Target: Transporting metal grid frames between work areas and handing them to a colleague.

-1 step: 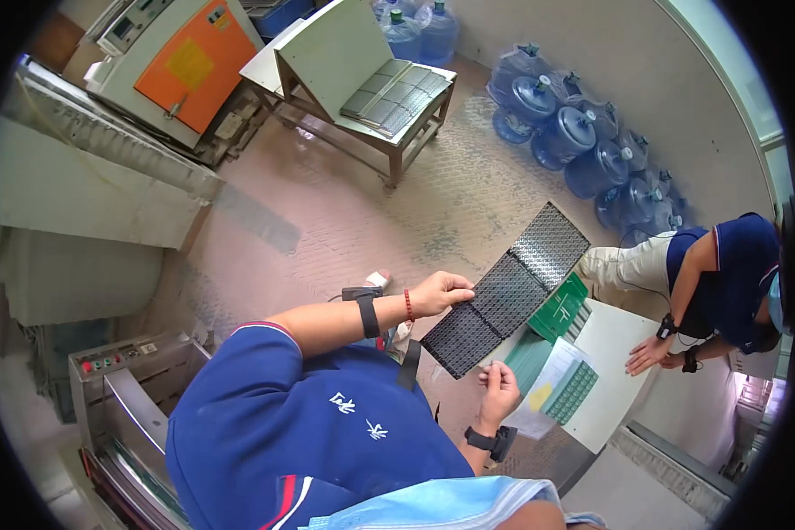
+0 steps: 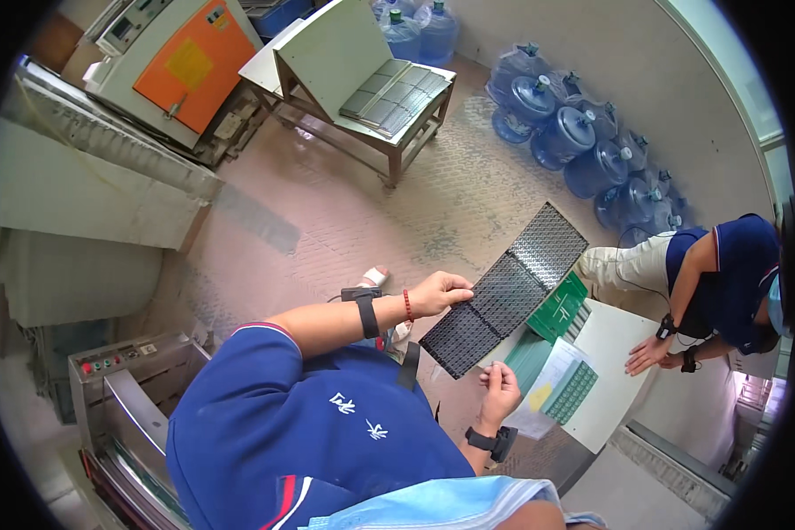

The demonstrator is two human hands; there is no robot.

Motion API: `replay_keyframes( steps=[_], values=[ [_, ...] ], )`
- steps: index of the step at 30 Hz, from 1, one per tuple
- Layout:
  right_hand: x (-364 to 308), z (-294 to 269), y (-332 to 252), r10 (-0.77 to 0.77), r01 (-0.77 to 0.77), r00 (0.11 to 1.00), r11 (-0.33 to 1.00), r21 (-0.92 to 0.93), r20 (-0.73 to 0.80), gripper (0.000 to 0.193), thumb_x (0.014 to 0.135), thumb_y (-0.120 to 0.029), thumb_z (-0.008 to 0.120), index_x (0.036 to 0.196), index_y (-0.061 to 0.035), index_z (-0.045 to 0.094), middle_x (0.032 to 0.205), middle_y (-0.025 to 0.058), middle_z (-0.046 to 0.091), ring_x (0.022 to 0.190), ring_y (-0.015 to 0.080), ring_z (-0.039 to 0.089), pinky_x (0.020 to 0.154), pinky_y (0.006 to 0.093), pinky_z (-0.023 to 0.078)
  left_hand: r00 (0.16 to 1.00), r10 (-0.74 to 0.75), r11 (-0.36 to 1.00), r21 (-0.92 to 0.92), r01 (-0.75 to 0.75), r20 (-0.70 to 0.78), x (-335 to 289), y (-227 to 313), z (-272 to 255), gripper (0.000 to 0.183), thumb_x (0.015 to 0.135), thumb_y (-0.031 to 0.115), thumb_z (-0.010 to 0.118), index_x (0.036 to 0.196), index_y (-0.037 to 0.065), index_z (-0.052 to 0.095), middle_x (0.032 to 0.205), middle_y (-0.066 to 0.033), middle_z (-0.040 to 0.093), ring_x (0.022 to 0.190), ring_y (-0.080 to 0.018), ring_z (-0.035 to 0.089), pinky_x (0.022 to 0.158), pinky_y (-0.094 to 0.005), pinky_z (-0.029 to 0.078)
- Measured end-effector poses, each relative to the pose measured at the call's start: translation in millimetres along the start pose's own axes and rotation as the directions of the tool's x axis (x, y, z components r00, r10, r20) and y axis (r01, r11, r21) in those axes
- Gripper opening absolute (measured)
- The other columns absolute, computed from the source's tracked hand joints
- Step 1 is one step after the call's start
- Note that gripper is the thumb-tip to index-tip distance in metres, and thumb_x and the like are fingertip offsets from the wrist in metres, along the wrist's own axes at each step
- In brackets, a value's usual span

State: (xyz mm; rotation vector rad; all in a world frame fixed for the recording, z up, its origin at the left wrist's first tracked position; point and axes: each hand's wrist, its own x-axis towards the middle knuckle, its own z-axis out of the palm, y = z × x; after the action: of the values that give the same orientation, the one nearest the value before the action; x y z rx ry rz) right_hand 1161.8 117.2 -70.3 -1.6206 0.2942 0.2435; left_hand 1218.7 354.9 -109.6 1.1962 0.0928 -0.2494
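Observation:
A long black perforated grid tray (image 2: pixel 508 287) is held up in front of me, slanting from lower left to upper right. My left hand (image 2: pixel 442 293) grips its near long edge, with a black wristband and a red bead bracelet on that wrist. My right hand (image 2: pixel 500 387) hovers just under the tray's lower end with its fingers curled; whether it touches the tray is unclear. It wears a black watch. My blue shirt fills the lower middle of the view.
Under the tray a white table (image 2: pixel 614 353) carries green boards (image 2: pixel 558 309) and a paper sheet (image 2: pixel 552 393). A co-worker in blue (image 2: pixel 724 274) leans on it at right. Blue water bottles (image 2: pixel 565 132), a wooden bench with grey trays (image 2: pixel 389 93), an orange-panelled machine (image 2: pixel 181 62) and a grey button console (image 2: pixel 115 367) surround the floor.

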Motion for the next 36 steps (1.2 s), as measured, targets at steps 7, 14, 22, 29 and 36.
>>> replay_keyframes(
  steps=[7,14,22,29,36],
  values=[
    [2.2,23.1,-17.5,0.017,-0.017,0.998,1.0,-0.009,-0.064,0.012,0.084,-0.012,0.056,0.086,-0.0007,0.059,0.07,0.0045,0.058,0.056,0.0077,0.052,0.051,0.0185,0.043,0.999,-0.039,0.999,0.005,0.039,-0.018,2.8,31.1,-31.1,0.023,0.086,0.015,0.053,0.098,-0.004,0.058,0.086,-0.0021,0.061,0.077,-0.007,0.053,0.07,-0.0213,0.043],
    [28.3,83.4,-29.1,0.115,-0.114,0.992,0.993,0.027,-0.056,0.012,0.083,-0.011,0.056,0.087,-0.0001,0.059,0.071,0.0049,0.059,0.056,0.008,0.053,0.051,0.0192,0.044,0.973,-0.053,0.994,0.079,0.073,-0.226,25.6,58.8,-111.3,0.023,0.085,0.015,0.055,0.097,-0.004,0.059,0.082,-0.0009,0.059,0.074,-0.0074,0.052,0.068,-0.0216,0.043],
    [63.5,167.6,-32.8,0.227,-0.226,0.974,0.974,-0.022,0.014,0.013,0.084,-0.013,0.055,0.088,-0.0006,0.058,0.07,0.0042,0.058,0.056,0.0083,0.052,0.05,0.0199,0.043,0.805,-0.184,0.976,-0.199,0.084,-0.564,49.2,61.0,-269.9,0.016,0.083,0.014,0.055,0.087,0.0,0.061,0.074,-0.0006,0.059,0.061,-0.0076,0.052,0.055,-0.023,0.044],
    [69.9,184.8,-49.6,0.208,-0.209,0.974,0.978,-0.004,-0.089,0.013,0.084,-0.012,0.056,0.088,-0.0006,0.058,0.07,0.0045,0.059,0.056,0.0083,0.053,0.052,0.0199,0.044,0.745,-0.224,0.965,-0.25,0.079,-0.628,94.6,82.0,-346.2,0.015,0.083,0.014,0.052,0.088,0.002,0.061,0.071,0.0018,0.056,0.056,-0.0066,0.049,0.051,-0.0201,0.04],
    [74.6,180.9,-54.2,0.168,-0.144,0.972,0.979,0.144,-0.166,0.016,0.084,-0.012,0.055,0.089,0.0021,0.059,0.073,0.0029,0.059,0.061,0.0061,0.053,0.054,0.0191,0.044,0.863,-0.105,0.993,-0.107,0.059,-0.494,96.6,83.8,-329.8,0.023,0.086,0.013,0.047,0.098,-0.005,0.056,0.081,-0.0041,0.058,0.069,-0.0091,0.052,0.058,-0.0217,0.041]
  ],
)
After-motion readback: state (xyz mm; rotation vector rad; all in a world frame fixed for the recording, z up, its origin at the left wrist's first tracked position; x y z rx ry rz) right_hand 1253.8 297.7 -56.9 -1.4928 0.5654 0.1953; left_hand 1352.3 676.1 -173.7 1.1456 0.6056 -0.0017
